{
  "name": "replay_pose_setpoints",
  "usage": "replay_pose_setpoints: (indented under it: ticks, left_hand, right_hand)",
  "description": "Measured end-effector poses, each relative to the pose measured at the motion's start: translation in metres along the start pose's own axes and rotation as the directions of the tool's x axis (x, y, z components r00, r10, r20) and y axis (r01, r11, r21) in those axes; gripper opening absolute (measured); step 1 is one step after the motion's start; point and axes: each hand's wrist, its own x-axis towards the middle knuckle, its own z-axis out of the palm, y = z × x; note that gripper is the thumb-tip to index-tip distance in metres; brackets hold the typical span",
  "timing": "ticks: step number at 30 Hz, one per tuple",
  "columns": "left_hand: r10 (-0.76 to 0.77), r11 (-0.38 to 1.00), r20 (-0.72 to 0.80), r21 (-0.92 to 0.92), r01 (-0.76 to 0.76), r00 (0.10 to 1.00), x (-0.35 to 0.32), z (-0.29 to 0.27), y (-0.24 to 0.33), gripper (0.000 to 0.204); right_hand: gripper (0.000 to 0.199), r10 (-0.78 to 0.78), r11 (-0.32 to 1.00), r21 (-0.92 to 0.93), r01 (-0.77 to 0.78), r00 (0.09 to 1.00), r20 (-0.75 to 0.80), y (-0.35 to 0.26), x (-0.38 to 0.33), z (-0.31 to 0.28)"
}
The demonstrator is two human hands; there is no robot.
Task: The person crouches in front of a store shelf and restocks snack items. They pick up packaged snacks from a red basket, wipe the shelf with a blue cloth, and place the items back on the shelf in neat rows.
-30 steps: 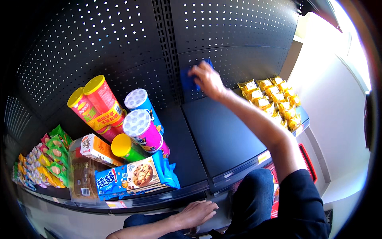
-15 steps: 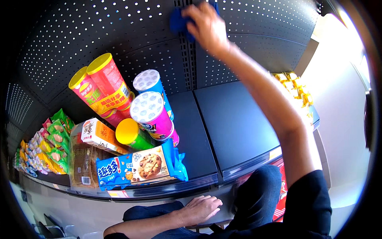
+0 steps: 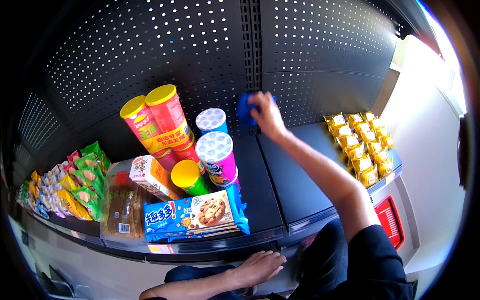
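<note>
Centre frame, against the perforated back panel (image 3: 310, 60), my right hand (image 3: 267, 115) grips a blue cloth (image 3: 244, 109), swept down from the upper panel; my left hand (image 3: 260, 265) rests open on the shelf edge (image 3: 210, 247).

Right hand (image 3: 265, 116) stretched forward, fingers closed; left hand (image 3: 260, 265) lies low, palm down.

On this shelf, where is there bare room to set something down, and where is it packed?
Bare shelf lies between the snack canisters and the yellow packets, under the right hand's forearm. The left end is crowded: canisters, cookie boxes, green bags.
</note>
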Motion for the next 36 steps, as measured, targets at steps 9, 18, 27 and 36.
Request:
replay_pose_setpoints:
  ticks: [9, 18, 27, 36]
  left_hand:
    - [0.038, 0.998, -0.122, -0.043, -0.043, 0.992, -0.01, 0.011, -0.001, 0.027]
    - [0.02, 0.997, -0.047, -0.07, -0.023, 0.999, -0.011, 0.013, 0.0, 0.026]
    - [-0.017, 0.999, 0.054, -0.031, 0.018, 0.998, 0.002, 0.006, -0.004, 0.03]
    - [-0.06, 0.998, 0.008, -0.015, 0.06, 0.998, 0.015, 0.004, -0.005, 0.03]
  right_hand:
    - [0.025, -0.424, 0.901, -0.296, 0.316, 0.78, -0.46, -0.158, 0.229, -0.083]
    - [0.028, -0.44, 0.864, -0.28, 0.419, 0.898, -0.014, -0.061, 0.081, -0.004]
    - [0.025, -0.174, 0.89, -0.328, 0.316, 0.902, 0.395, 0.015, -0.061, 0.053]
    - [0.029, -0.039, 0.91, -0.369, 0.191, 0.924, 0.381, 0.041, -0.075, 0.01]
